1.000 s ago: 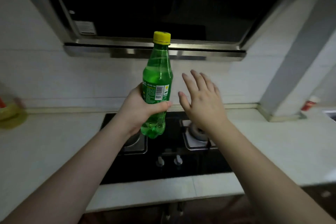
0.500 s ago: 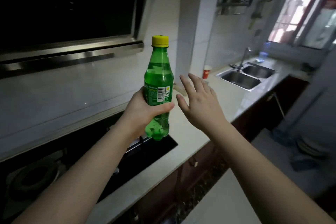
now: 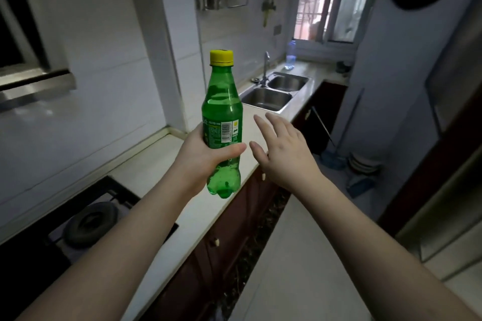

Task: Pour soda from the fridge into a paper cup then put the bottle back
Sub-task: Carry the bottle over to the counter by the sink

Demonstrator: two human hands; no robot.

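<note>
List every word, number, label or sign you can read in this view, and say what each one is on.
None can be read in full.
Green soda bottle label, held in the left hand: white print and a barcode, too small and blurred to read.
Yellow cap: no text visible.
Clear bottle by the window: too far and blurred to tell.
Right hand: open, holds nothing.
</note>
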